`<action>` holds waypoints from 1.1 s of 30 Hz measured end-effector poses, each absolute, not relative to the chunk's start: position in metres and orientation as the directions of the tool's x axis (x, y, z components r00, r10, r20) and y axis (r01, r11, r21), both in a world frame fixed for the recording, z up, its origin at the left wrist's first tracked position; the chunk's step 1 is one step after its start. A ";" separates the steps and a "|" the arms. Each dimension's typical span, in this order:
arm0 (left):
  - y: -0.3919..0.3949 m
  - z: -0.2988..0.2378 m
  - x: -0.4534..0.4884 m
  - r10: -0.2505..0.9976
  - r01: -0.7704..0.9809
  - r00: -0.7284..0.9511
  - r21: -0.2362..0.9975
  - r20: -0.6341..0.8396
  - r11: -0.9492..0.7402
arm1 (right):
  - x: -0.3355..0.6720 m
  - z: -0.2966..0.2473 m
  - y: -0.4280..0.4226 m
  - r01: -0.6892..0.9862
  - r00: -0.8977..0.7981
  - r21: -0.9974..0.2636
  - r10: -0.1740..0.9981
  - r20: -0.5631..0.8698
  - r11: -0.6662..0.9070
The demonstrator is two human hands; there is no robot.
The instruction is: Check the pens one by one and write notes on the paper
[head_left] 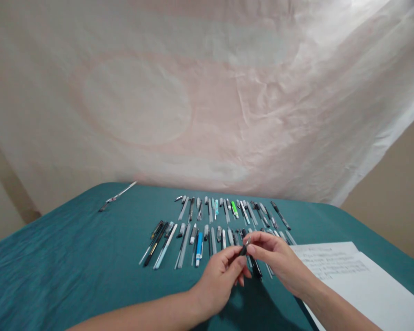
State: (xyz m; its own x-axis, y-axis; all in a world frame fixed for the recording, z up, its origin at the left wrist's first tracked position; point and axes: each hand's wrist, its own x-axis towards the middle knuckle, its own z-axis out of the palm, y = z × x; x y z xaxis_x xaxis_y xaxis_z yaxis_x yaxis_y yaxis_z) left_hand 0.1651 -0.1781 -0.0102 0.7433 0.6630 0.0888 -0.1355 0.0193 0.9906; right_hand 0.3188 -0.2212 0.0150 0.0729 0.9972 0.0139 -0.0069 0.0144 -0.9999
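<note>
My left hand (223,274) and my right hand (276,257) meet over the near part of a teal-covered table (72,266). Both pinch a small dark pen part (244,248) between thumb and fingertips; its exact shape is blurred. A dark pen (255,267) lies just under my right hand. Beyond my hands lie two rows of several pens: a near row (193,239) and a far row (227,209), with clear, black, blue and green barrels.
White sheets of paper with handwriting (345,271) lie at the right, next to my right forearm. A lone pen (117,197) rests at the table's far left edge. A wrinkled pale cloth (207,92) hangs behind the table.
</note>
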 end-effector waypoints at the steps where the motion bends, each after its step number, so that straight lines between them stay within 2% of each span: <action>1: -0.178 -0.011 0.165 0.664 -0.136 0.743 0.990 0.083 0.028 | 0.319 0.014 -0.221 -0.005 0.084 -1.000 0.996 -0.004 -0.003; 7: -0.176 -0.013 0.165 0.667 -0.139 0.741 0.989 0.071 0.050 | 0.319 0.013 -0.219 0.082 0.119 -0.995 0.991 0.063 0.053; 13: -0.176 -0.014 0.165 0.661 -0.140 0.748 0.988 0.061 0.067 | 0.319 0.013 -0.219 0.015 0.129 -1.000 0.992 -0.006 -0.008; 18: -0.176 -0.018 0.166 0.640 -0.136 0.767 0.986 0.041 0.099 | 0.320 0.012 -0.218 0.071 0.129 -0.997 0.991 0.034 0.025; 25: -0.176 -0.021 0.167 0.634 -0.161 0.773 0.977 0.038 0.138 | 0.319 0.010 -0.219 -0.107 0.118 -0.992 0.990 -0.076 -0.063; 33: -0.178 -0.020 0.167 0.614 -0.128 0.789 0.976 -0.009 0.178 | 0.319 0.007 -0.219 -0.078 0.133 -0.995 0.988 -0.075 -0.065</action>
State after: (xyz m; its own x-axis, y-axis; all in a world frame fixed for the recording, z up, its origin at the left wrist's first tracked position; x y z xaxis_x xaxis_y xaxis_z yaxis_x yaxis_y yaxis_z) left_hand 0.1674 -0.1778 -0.0198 0.7891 0.6142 -0.0086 -0.1282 0.1784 0.9756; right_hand 0.3188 -0.2191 0.0074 0.1331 0.9882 -0.0754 -0.0781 -0.0654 -0.9948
